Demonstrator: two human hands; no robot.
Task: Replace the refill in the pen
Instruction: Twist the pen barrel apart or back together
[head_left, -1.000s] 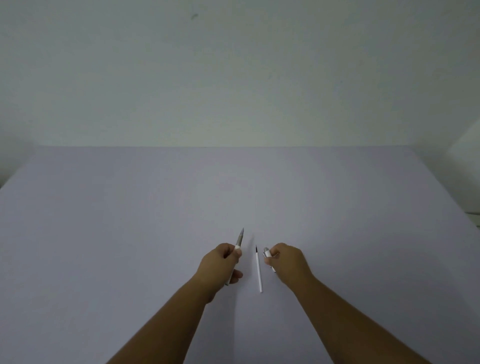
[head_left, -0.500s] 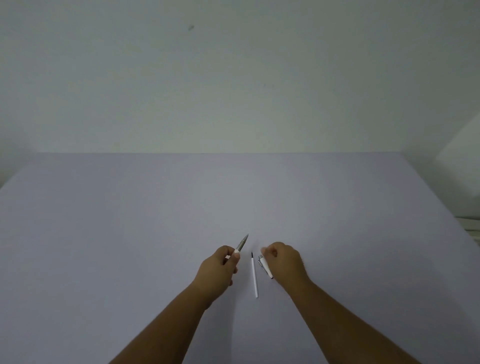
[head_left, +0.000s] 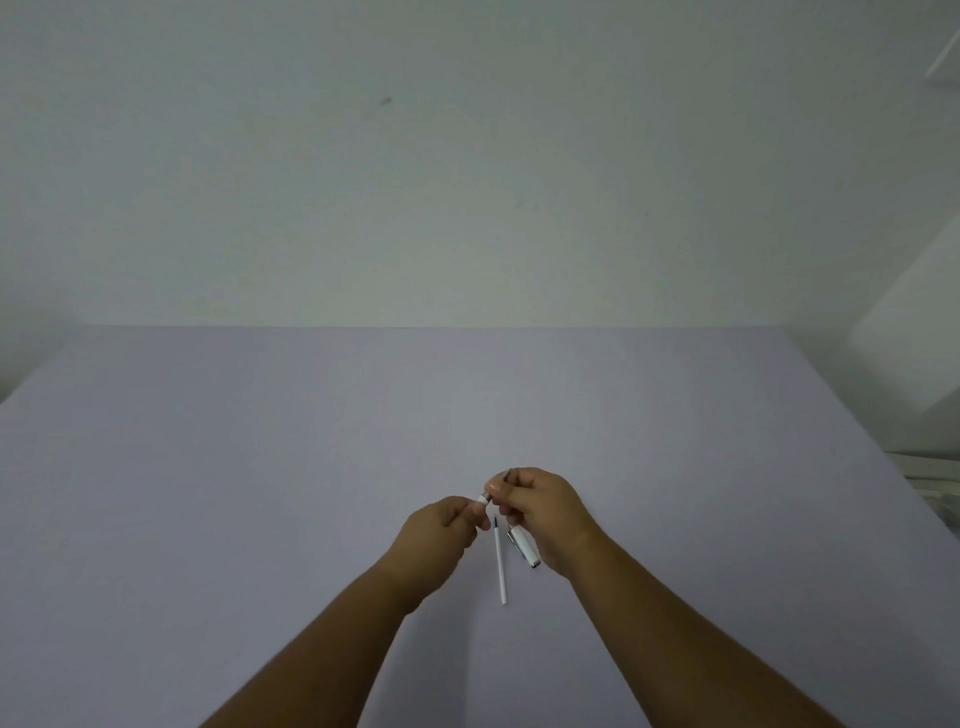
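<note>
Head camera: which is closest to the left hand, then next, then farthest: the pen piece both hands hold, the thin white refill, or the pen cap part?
1. Pen piece: in the left hand, at its fingertips.
2. Refill: on the table, just right of that hand.
3. Cap part: farther right, under the right hand.

I see both hands raised together over the pale table (head_left: 260, 493); my left hand (head_left: 441, 535) and right hand (head_left: 543, 509) pinch the pen's front section (head_left: 484, 498) between them; the refill (head_left: 500, 564) lies on the table below; the white pen cap (head_left: 523, 545) lies just beside it.
</note>
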